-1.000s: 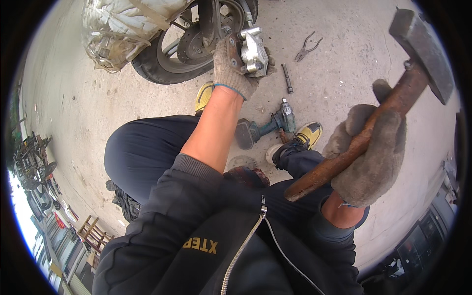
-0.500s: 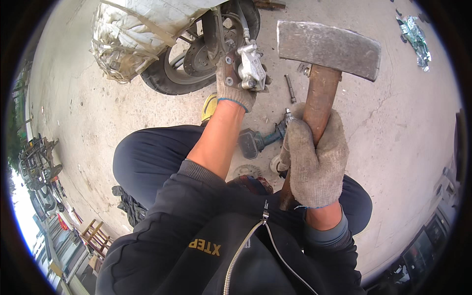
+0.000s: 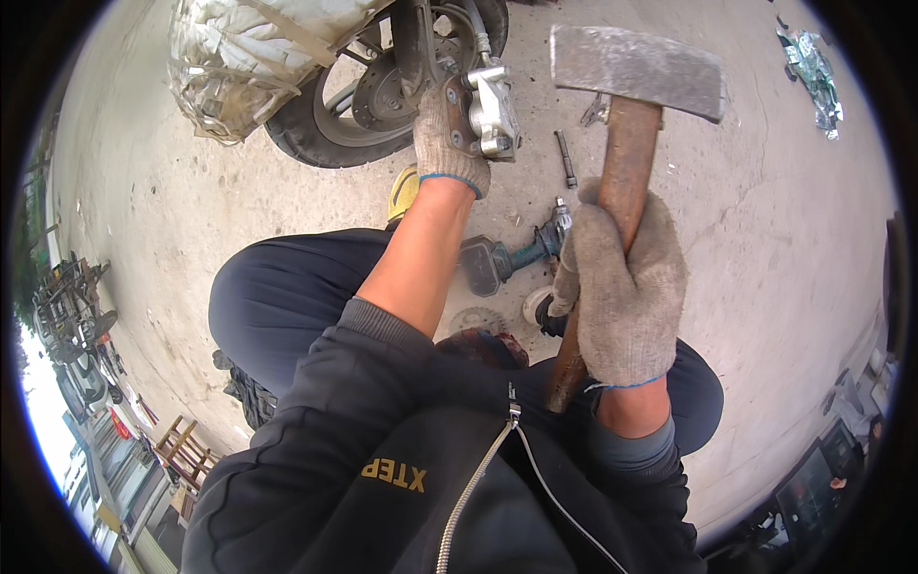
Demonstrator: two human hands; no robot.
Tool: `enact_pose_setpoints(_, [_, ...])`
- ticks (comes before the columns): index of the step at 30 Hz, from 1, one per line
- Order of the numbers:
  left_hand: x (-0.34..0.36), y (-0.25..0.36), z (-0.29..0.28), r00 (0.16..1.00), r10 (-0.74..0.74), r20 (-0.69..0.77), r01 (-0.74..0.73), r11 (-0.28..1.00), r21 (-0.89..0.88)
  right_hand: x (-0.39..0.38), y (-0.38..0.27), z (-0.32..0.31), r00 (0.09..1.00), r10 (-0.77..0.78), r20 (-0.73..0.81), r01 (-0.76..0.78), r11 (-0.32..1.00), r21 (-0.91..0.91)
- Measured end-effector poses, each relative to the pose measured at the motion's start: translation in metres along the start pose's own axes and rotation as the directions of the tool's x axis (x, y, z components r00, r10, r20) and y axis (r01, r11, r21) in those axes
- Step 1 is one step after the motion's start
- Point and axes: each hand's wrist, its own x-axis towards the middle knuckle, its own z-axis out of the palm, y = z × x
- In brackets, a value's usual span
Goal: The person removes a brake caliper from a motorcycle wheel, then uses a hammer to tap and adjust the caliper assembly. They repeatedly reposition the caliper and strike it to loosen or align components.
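My gloved left hand [image 3: 448, 143] is stretched forward and closed around a silver brake caliper [image 3: 493, 113] with a rusty bracket. A hose runs from the caliper's far end toward the fork of a wheel [image 3: 359, 120]. In my gloved right hand [image 3: 631, 287] is a heavy hammer [image 3: 633, 72], gripped partway along its wooden handle. Its worn steel head is raised at the far end, to the right of the caliper and apart from it. The handle's lower end hangs below my palm, near my jacket.
A teal cordless power tool [image 3: 521, 251] lies on the concrete between my arms, with a metal socket bar [image 3: 565, 159] beyond it. A toothed disc [image 3: 478, 320] lies nearer my body. Crumpled foil [image 3: 813, 81] sits far right, and a wooden stool [image 3: 186, 454] stands at the left.
The hammer has tilted slightly in my right hand, and its head has shifted a little farther away. My left hand and the caliper have also moved slightly in view; both grips are kept.
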Motion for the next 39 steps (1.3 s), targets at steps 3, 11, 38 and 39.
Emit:
enact_pose_setpoints(3, [0.01,-0.01,-0.016,1.0,0.003,0.012,-0.004,1.0,0.01,0.008,-0.026,-0.034,0.958,-0.248,-0.144,0.286,0.811,0.51])
enact_pose_setpoints(11, [0.021,-0.004,-0.025,0.977,-0.007,0.211,0.068,0.956,-0.284,0.014,0.02,0.044,0.956,-0.134,0.26,0.233,0.886,-0.4])
enact_pose_setpoints(38, [-0.011,0.031,0.006,0.929,-0.32,0.184,0.333,0.942,-0.044,0.02,-0.007,-0.002,0.999,0.027,0.032,-0.034,0.969,0.246])
enact_pose_setpoints(39, [-0.011,0.029,0.005,0.936,-0.303,0.181,0.306,0.952,0.015,0.02,-0.01,-0.017,0.998,-0.034,-0.057,0.052,0.934,0.353])
